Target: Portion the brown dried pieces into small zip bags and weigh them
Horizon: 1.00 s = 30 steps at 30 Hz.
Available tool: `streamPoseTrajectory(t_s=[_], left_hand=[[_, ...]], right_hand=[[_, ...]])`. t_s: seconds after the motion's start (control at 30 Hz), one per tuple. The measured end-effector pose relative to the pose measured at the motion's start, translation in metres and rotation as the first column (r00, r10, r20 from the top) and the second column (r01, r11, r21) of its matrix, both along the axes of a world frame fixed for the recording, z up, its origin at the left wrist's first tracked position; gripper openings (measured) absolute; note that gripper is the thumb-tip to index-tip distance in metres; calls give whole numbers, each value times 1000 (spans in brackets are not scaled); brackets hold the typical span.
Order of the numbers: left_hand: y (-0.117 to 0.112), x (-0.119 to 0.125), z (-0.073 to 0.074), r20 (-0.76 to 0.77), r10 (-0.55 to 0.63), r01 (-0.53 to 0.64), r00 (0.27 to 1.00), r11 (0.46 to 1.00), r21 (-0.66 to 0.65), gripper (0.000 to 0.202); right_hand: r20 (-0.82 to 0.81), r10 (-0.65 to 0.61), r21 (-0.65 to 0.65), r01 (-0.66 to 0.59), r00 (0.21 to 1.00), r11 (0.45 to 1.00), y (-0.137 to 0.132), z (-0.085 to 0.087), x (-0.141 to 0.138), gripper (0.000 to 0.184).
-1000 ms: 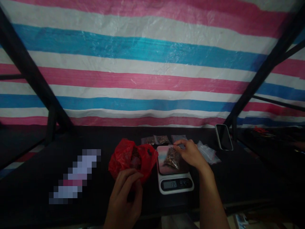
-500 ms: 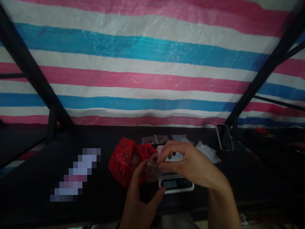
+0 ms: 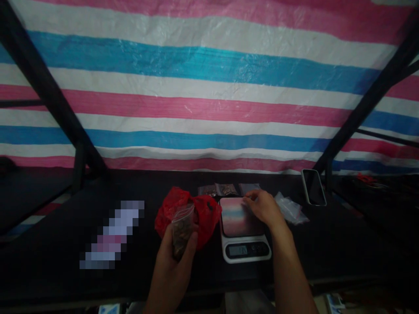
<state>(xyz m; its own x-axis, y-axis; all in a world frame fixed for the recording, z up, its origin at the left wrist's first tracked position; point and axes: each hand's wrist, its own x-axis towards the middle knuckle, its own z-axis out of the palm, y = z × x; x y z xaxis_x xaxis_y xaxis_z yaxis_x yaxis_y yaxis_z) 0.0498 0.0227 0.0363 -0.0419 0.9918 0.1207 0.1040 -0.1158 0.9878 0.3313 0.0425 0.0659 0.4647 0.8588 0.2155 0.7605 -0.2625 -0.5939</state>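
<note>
My left hand (image 3: 173,261) is closed around a small clear zip bag (image 3: 182,229) filled with brownish pieces too dim to identify. It holds the bag upright in front of a crumpled red plastic bag (image 3: 206,216). To the right stands a white digital kitchen scale (image 3: 242,218) with a shiny, reflective plate and a lit display. My right hand (image 3: 262,207) is over the plate's far right corner, its fingers drawn together in a pinch. Whatever lies between those fingertips is too small or hidden to make out.
Behind the scale lie filled zip bags (image 3: 226,189) and a flat clear bag (image 3: 249,188). More clear plastic bags (image 3: 291,209) rest to the right, near a phone (image 3: 313,187). A blurred-out strip (image 3: 113,235) lies left on the black table (image 3: 137,279). Black frame bars slant at both sides.
My right hand has left the bag's mouth and moved right to the scale's far corner. My left hand has moved left with the filled zip bag, uncovering the scale plate.
</note>
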Motion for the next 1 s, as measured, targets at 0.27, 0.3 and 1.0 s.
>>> streamPoseTrajectory(t_s=[0.27,0.3,1.0], left_hand=[[3,-10,-5,-48,68,-69,997,997,-16,58],[3,-11,-5,-44,78,-78,996,997,-8,58],[1,-4,-7,-17,64,-64,998,998,26,45]], right_hand=[[-11,-6,-6,5,1000,1000,2,4,-6,14],[-28,19,4,-19,999,1000,2,8,-9,15],[-190,555,201,-522,810,829,0,53,-103,18]])
